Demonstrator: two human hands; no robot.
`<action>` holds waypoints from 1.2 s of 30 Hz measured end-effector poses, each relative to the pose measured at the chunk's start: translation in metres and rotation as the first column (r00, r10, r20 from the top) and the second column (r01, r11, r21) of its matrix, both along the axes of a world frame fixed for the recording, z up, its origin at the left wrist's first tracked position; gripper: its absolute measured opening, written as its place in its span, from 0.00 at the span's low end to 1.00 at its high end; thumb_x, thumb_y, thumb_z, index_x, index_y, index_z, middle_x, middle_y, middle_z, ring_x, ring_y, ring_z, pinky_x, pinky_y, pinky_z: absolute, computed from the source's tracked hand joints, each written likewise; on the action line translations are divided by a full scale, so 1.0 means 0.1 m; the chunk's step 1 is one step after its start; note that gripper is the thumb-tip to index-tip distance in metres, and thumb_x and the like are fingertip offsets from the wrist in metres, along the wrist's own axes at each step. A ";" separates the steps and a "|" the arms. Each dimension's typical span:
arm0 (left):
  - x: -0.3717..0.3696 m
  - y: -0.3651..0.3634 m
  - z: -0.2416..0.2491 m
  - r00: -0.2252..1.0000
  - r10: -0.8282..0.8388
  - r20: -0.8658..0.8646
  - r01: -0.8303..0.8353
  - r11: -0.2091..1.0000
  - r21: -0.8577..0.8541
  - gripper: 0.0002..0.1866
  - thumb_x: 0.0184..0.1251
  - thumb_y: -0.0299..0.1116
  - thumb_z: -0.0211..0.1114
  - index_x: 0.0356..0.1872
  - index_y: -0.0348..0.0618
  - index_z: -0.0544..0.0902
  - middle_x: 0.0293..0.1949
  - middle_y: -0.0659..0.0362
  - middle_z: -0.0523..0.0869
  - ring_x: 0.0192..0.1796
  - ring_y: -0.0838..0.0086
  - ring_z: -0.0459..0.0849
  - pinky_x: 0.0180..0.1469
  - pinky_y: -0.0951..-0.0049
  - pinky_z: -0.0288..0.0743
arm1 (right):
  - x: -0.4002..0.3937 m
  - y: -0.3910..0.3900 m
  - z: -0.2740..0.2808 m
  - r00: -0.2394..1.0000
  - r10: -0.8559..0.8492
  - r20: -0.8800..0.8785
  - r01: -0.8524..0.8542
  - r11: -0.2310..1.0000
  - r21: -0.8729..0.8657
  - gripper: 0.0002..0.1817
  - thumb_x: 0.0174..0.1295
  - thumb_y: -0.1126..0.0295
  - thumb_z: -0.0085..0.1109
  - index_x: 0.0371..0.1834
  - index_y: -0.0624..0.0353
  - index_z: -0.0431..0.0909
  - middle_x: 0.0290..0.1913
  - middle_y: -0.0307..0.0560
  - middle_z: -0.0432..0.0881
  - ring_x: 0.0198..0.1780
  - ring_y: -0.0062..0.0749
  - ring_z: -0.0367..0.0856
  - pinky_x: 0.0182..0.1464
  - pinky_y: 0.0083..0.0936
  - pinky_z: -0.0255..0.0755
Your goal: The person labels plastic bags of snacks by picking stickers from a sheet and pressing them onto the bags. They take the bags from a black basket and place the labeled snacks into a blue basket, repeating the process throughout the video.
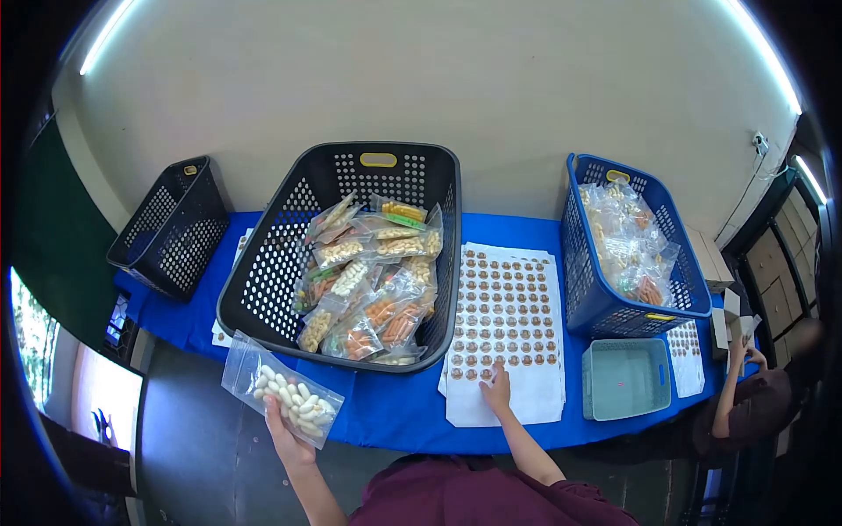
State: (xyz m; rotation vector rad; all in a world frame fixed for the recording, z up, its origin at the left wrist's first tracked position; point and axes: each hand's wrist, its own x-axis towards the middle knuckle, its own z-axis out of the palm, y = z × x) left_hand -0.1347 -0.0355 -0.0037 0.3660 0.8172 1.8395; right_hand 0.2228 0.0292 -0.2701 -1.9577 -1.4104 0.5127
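Observation:
A clear plastic bag of white oval pieces (303, 403) is held up in my left hand (287, 436), in front of the table's near edge. My right hand (498, 388) touches the lower rows of a sheet of round brown stickers (509, 307); its fingertips are too small to tell whether a sticker is between them. The sheet lies on top of a stack of paper. To its left, a large black basket (272, 206) holds many filled clear bags (381, 280).
A blue basket (614, 317) with filled bags stands right of the sheets, a grey-green tray (625, 377) in front of it. An empty black basket (175, 228) is at the far left. At the far right another person (754, 403) handles a small box beside more stickers (686, 355).

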 end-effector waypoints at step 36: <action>2.02 0.08 0.30 0.950 -0.068 -0.305 0.078 0.997 0.021 0.17 0.65 0.36 0.47 0.52 0.40 0.65 0.42 0.57 0.75 0.42 0.73 0.77 0.43 0.73 0.75 | 0.42 0.19 -0.16 0.919 0.286 -0.270 -0.346 0.915 -0.208 0.10 0.58 0.63 0.49 0.38 0.56 0.71 0.38 0.47 0.72 0.37 0.39 0.73 0.38 0.34 0.67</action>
